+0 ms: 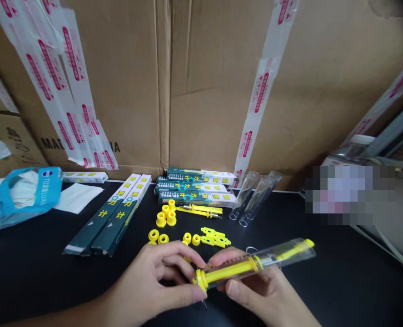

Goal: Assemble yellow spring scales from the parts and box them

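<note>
A tubular spring scale (pixel 233 269), with yellow parts inside a clear plastic tube, lies slanted across my two hands. My right hand (pixel 256 290) grips the tube near its middle, thumb in front and fingers behind. My left hand (pixel 167 277) pinches the yellow cap (pixel 201 278) at the tube's left end between thumb and fingers. A thin metal piece pokes out below that cap. Toward the tube's right end, a metal spring section and a yellow strip (pixel 295 249) show. Just beyond my hands lie yellow rings (pixel 163 238) and flat yellow pieces (pixel 215 237).
Behind are yellow caps (pixel 166 213), yellow rods with springs (pixel 201 210) and clear tubes (pixel 254 200). Printed boxes lie stacked (pixel 196 187) and side by side (pixel 119 213). A blue tissue pack (pixel 27 190) sits left. A large taped carton (pixel 204 91) stands behind the black table (pixel 51 281).
</note>
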### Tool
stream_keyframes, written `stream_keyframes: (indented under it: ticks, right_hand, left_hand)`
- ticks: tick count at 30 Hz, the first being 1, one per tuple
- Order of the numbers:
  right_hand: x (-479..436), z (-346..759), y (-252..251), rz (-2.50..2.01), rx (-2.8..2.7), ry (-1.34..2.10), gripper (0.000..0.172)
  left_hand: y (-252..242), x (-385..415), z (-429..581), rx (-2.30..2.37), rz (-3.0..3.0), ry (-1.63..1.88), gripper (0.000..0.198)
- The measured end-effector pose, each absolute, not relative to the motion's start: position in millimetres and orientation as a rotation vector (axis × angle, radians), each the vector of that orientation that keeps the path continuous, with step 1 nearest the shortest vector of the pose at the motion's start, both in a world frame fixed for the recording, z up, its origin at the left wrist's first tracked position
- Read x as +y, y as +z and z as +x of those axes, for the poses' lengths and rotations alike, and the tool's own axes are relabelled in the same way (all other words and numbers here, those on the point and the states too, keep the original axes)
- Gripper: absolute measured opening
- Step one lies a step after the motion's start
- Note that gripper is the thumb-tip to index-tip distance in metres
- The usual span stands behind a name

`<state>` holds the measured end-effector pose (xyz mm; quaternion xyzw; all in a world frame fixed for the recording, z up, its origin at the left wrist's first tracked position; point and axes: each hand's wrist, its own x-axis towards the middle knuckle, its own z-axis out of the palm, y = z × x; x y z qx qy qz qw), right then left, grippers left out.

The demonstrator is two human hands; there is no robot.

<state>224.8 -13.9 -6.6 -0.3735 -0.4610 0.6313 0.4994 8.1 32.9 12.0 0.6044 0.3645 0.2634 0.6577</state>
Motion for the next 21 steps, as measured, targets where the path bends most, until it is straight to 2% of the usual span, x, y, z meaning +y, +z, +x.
stream_keyframes:
  ticks: [4,12,21]
  right_hand:
    - [-16,221,-1,-0.946,-1.058,1.551,0.033]
    - [-18,222,2,-0.855,-1.034,1.566,0.022]
    - [-23,232,8,-0.832,-0.914,1.47,0.034]
  left_hand:
    - [15,33,9,0.872,1.379,0.61,0.031]
    - [9,33,7,0.905,1.449,0.661,0.028]
    - [4,32,5,0.964,1.536,0.758,0.022]
